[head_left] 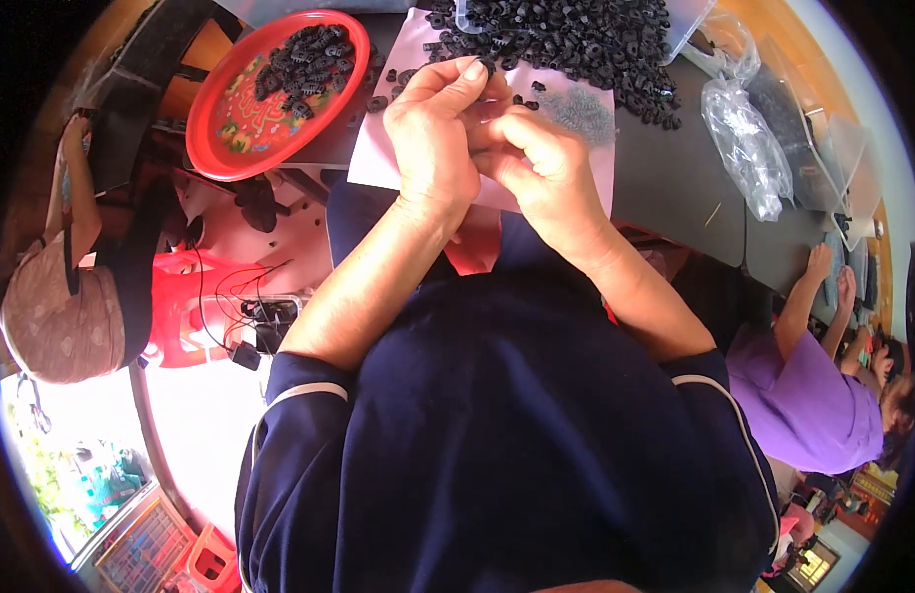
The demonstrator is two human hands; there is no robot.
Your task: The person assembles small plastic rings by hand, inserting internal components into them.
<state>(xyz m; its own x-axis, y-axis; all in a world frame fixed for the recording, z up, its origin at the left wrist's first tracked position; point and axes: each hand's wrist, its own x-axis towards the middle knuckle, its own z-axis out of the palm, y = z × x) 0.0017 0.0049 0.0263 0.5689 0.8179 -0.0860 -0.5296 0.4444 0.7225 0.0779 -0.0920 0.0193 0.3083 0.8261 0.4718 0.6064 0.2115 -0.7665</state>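
One black part (488, 66) is pinched in my left hand (433, 128); my curled right hand (551, 168), its grip hidden, is nearer the grey pile (582, 116).

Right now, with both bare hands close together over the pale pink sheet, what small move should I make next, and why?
Perhaps hold the small black plastic part steady in the left hand and ease the right hand slightly toward it: the part appears pinched at the left fingertips, with the right hand close beside them. What the right hand holds, if anything, is hidden.
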